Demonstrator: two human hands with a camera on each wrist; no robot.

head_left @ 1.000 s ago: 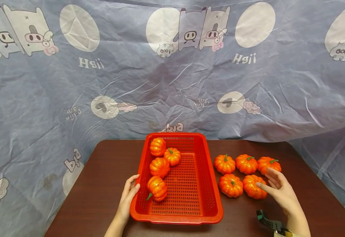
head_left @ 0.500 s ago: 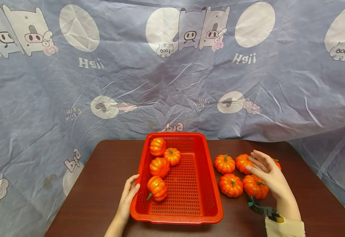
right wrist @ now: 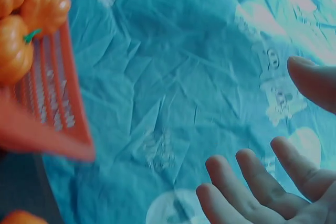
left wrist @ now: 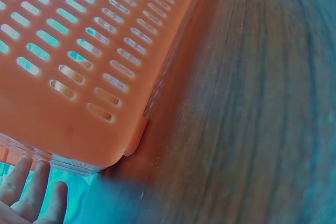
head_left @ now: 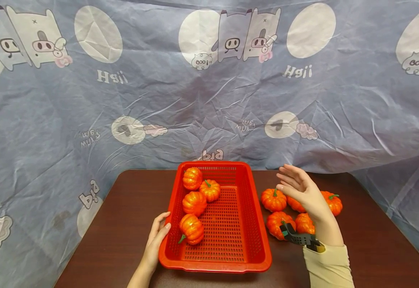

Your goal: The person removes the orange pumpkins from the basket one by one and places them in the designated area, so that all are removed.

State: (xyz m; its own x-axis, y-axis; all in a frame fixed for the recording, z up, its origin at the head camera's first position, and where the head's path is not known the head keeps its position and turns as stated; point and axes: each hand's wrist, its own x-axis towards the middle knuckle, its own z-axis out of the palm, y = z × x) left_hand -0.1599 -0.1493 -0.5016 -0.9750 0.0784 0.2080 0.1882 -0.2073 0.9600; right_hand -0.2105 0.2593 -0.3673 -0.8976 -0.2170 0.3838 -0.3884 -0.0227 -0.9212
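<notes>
A red plastic basket point(head_left: 214, 266) stands on the table with several small orange pumpkins along its left side, among them a front pumpkin point(head_left: 192, 230) lying tilted. My left hand point(head_left: 155, 240) holds the basket's left rim; in the left wrist view its fingertips point(left wrist: 39, 182) are by the slotted wall. My right hand point(head_left: 303, 192) is raised over the pumpkins on the right, fingers apart and holding nothing. Nearest to its thumb is a pumpkin point(head_left: 273, 200) with a green stem. Hand and forearm partly cover the pumpkins point(head_left: 304, 223) behind them.
More pumpkins stand right of the basket, including a front one point(head_left: 277, 224) and a far right one point(head_left: 333, 203). The dark brown table point(head_left: 123, 224) ends at a wrinkled printed cloth point(head_left: 180, 100) behind. A black wrist strap mount point(head_left: 299, 237) juts from my right wrist.
My right hand has moved left and up, from beside the right-hand pumpkins to above the nearer group, carrying nothing. My left hand, the basket and the pumpkins have kept their places.
</notes>
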